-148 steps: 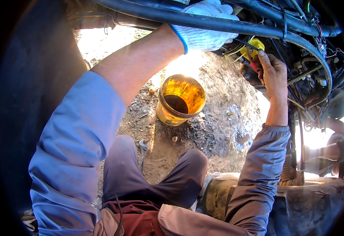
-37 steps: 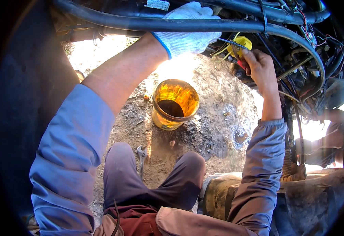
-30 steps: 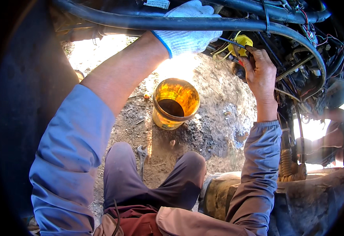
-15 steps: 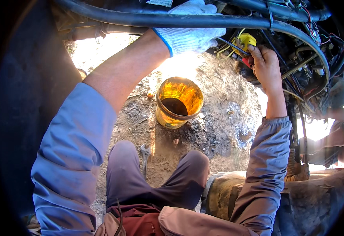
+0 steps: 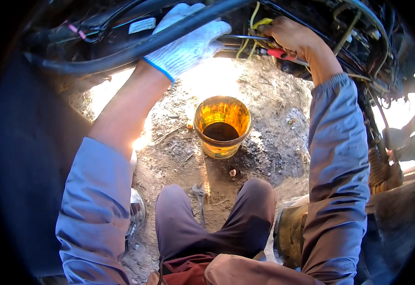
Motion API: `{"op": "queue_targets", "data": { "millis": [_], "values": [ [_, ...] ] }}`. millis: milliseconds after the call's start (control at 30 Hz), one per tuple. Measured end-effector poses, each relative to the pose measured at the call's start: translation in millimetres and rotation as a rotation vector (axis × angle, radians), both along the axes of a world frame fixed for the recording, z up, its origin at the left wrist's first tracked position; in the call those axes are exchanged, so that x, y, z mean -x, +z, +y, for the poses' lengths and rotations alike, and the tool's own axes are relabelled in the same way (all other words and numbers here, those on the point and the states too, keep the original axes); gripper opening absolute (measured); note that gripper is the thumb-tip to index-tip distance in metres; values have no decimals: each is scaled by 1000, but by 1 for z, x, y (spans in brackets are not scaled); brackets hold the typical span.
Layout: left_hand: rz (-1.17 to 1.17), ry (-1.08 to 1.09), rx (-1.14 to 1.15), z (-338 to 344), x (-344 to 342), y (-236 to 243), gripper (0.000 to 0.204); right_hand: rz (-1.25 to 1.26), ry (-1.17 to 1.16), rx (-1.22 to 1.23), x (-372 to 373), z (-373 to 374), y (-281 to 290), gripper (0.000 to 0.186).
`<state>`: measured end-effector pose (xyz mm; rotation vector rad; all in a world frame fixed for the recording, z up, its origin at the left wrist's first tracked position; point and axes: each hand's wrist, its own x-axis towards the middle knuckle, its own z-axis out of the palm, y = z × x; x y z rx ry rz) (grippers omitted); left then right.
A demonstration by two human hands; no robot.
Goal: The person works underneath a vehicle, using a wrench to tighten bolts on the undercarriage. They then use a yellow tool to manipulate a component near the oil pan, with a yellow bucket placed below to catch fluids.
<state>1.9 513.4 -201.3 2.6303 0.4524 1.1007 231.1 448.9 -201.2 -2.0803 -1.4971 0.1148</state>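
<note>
Open ground lies below right hand, clamped on red tool; hose crosses left hand, grip unclear.

dirt ground: yellow bucket standing upright, thin twig to its left, adjustable wrench lying nearby

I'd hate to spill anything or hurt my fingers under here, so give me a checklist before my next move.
1. Bucket upright: ok, with dark liquid below its rim.
2. Wrench out of both hands: ok, on the ground between the legs.
3. Left hand gloved: ok.
4. Right hand gloved: not ok, bare.
5. Firm grip on the red handle: cannot tell, right fingers partly hidden.
6. Left hand touching the black hose: cannot tell; the hose crosses in front.
</note>
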Motion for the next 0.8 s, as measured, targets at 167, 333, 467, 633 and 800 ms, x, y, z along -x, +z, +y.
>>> {"op": "queue_targets", "data": {
  "millis": [167, 333, 467, 633, 800],
  "values": [
    [66, 131, -895, 21, -5, -10, 21, -56, 53, 85, -6, 7, 4, 35],
    [32, 29, -187, 22, -8, -19, 17, -122, 240, -291, -11, -24, -20, 45],
    [6, -13, -431, 21, -9, -19, 18, -446, 163, -447, -12, -29, -30, 39],
    [-308, -352, 627, 19, -13, -25, 13, -844, 222, -529, -16, -26, -31, 30],
    [-436, -707, 1037, 30, -13, -26, 12, -893, 296, -622, -22, -16, -39, 25]
  ]
}}
